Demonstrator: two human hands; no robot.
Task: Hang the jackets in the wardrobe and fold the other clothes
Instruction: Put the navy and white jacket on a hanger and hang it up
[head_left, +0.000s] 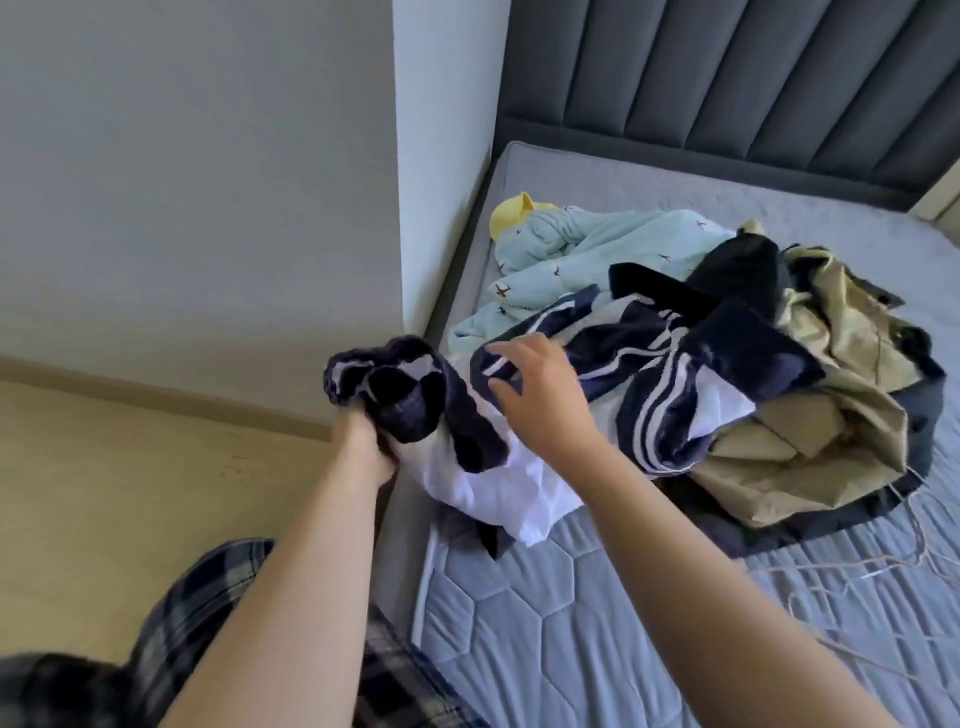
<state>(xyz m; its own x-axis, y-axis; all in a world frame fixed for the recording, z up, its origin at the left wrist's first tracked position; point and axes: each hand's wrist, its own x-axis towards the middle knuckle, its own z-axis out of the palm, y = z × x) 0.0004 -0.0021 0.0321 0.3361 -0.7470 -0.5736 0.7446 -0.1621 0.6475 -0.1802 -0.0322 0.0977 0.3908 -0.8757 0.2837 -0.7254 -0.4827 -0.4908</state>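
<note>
No lettering, brand, label, number or sign can be read anywhere in this view. The navy jacket with white stripes (649, 364) under the right hand (540, 395) carries only plain bands, no logo or wording. The pale blue fleece garment (582, 254) beyond that hand is printed with small dark bird-like motifs, not characters. The khaki jacket (810, 415) to the right of that hand shows no legible tag, and the grey quilted mattress (571, 613) bears stitched hexagons alone.

Quilted mattress (571, 613) under clothes heap (727, 364)
</note>
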